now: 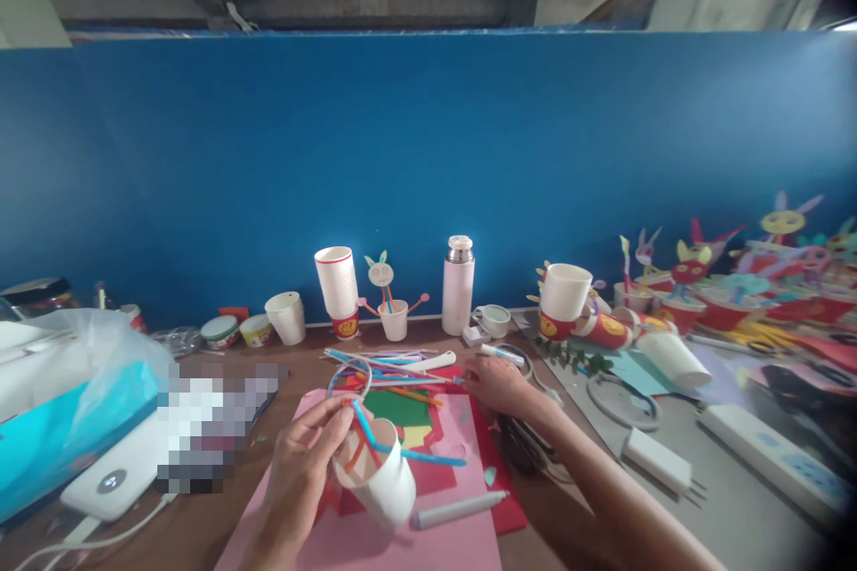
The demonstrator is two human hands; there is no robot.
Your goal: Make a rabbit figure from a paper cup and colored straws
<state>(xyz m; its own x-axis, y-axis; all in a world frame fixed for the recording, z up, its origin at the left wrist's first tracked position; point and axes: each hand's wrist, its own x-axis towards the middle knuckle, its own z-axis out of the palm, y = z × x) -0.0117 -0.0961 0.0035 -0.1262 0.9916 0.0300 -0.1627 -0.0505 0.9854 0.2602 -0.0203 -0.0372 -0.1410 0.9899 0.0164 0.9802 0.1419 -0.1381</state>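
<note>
A white paper cup (385,491) tilts over pink and red paper, with blue and orange pipe cleaners (428,459) standing out of its mouth. My left hand (312,446) is at the cup's left rim, its thumb and fingers closed on the upper end of a blue pipe cleaner. Farther right, my right hand (499,385) reaches to the right end of a pile of pipe cleaners (381,366), beside a white capped tube (502,355). Its fingers are bent downward, and whatever they hold is too small to make out. A grey marker (461,510) lies on the paper.
Along the blue partition (415,143) stand stacked cups (336,285), a cup figure (395,321), a pink thermos (459,290) and small tubs. A power bank (111,482) lies left; a charger (660,462), power strip (769,455) and several cup figures are right.
</note>
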